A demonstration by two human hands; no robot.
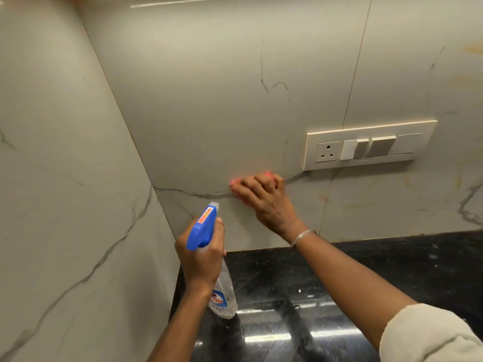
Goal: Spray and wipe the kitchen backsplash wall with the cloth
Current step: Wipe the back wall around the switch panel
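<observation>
R hand presses pink cloth on backsplash; L hand grips spray bottle.

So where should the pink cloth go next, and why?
Probably slide the pink cloth left along the backsplash wall toward the corner. The right hand presses it below the switch panel, so going left keeps wetness off the socket, and the spray bottle in the left hand points that way.
</observation>
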